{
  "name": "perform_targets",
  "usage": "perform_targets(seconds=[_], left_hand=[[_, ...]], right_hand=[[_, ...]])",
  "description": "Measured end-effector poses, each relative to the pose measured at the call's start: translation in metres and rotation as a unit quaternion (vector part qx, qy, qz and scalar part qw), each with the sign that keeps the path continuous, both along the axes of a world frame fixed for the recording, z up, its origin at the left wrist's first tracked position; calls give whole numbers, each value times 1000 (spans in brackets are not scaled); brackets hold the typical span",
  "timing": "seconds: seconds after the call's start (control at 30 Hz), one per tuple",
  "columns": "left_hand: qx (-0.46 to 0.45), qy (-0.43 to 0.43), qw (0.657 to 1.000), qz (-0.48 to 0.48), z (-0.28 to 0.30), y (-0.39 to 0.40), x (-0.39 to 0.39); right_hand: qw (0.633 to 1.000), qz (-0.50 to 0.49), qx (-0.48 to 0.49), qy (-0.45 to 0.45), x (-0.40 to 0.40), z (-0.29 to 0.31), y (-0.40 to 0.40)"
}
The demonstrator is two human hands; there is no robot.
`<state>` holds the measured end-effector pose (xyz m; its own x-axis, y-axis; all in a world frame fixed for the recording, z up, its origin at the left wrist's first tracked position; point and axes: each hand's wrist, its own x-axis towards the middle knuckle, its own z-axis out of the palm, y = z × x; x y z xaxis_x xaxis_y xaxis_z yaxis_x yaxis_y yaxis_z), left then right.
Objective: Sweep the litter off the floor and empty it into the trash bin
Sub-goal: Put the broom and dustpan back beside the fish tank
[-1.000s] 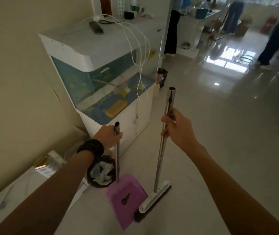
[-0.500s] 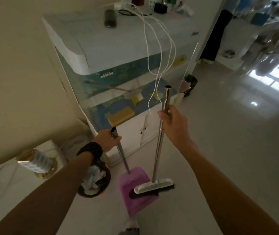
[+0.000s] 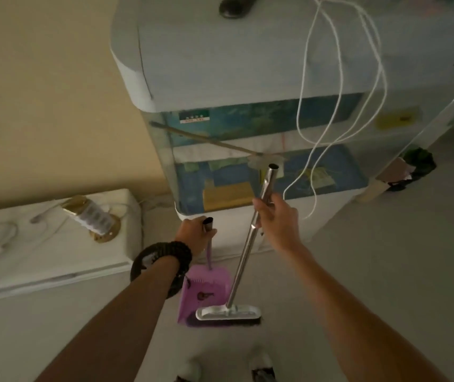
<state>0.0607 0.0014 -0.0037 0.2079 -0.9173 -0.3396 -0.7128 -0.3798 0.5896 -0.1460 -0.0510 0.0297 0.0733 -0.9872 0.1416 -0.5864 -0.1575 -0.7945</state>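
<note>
The right hand is wrapped tight around the upper part of the broom's metal handle, fingers curled fully round the tube with the open top end sticking out above the fist. The left hand, with a dark beaded bracelet on its wrist, is likewise closed, on the top of the dustpan's thin handle. Down from the right hand, toward six o'clock, the shaft slants to the broom head, which now lies across the front lip of the purple dustpan, bristles touching or just over its edge. A second ago the broom head stood at about four o'clock of the pan, beside it and apart; half a second ago it had come onto the pan's middle, and it now sits at the lip, at six o'clock of the pan. The pan has come in below the left wrist. The dark trash bin with its crumpled white paper showed beside the pan earlier, at about nine o'clock; now it is out of sight, probably hidden behind the left forearm. I judge the sweep into the pan to be finishing, with emptying into the bin still to do. No litter can be made out on the pan. At twelve o'clock stands the fish tank cabinet with white cables hanging down its front.
</note>
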Motion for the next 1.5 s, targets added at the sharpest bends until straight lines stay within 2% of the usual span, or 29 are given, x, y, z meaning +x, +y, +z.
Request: perform_targets(seconds=[0.13,0.23,0.33,0.5,0.67,0.83,1.0,1.13,1.33,1.5], left_hand=[[-64,-22,998,15,-26,-36,-19],[-90,-52,994,21,-37,-61,-28],[-116,-72,990,33,-44,-66,-37],[-105,-37,993,36,-53,-59,-38],[-109,-9,993,51,-71,-67,-30],[-100,-10,994,52,-89,-70,-17],[-62,-6,994,95,-110,-82,3],[-16,0,995,98,-134,-82,12],[13,-3,988,157,-175,-71,18],[12,38,983,180,-173,-84,29]], right_hand=[[999,30,18,-12,-1,-36,-46],[999,53,-9,5,1,-46,-77],[996,77,-50,-14,-6,-40,-93],[987,119,-97,-45,-5,-24,-96],[981,129,-146,-24,-1,-44,-99],[984,130,-116,-43,-1,-73,-99],[994,93,-11,-49,10,-117,-103],[996,66,29,-54,16,-152,-97],[994,57,68,-57,38,-168,-114],[992,82,87,-41,36,-181,-115]])
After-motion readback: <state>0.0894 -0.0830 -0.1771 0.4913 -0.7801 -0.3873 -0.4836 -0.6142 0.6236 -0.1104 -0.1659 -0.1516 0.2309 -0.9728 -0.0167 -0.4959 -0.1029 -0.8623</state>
